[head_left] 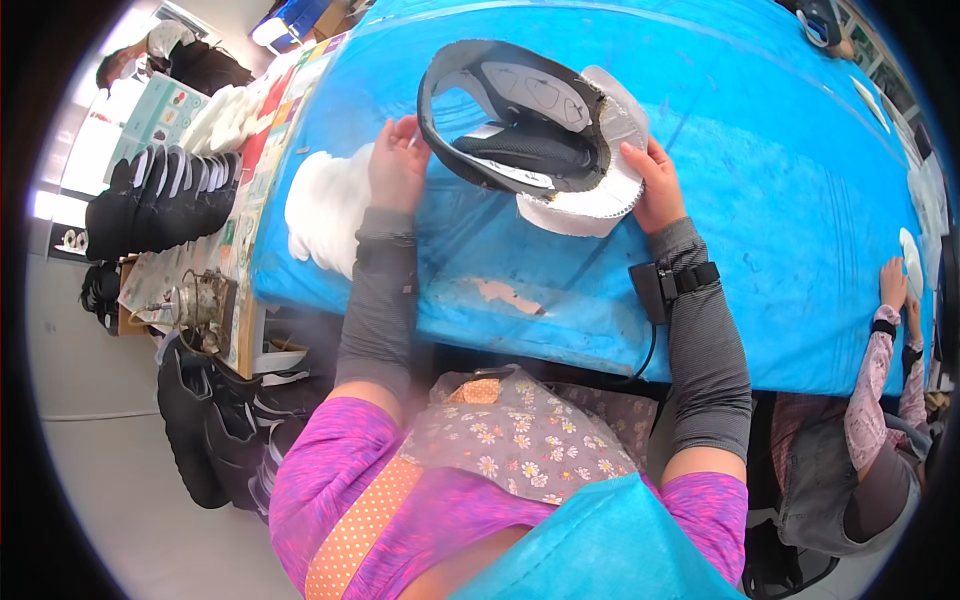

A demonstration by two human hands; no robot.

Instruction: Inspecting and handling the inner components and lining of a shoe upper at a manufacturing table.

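Shoe upper [545, 145], right fingers [655, 165] pinching its white edge, left fingers [398, 135] curled beside its rim, grip unclear

Mint-green box [163, 115] upper left, small metal machine [198, 303] below, co-worker [868, 455] far right

Table cover [760, 170], two o'clock: glossy, creased plastic. Shoe upper [545, 145], twelve o'clock: matt textile, rough-edged. Apron [520, 440], six o'clock: matt cloth.

Light is bright, glaring far left, with soft shadows on the tabletop [780, 200], edges bent.
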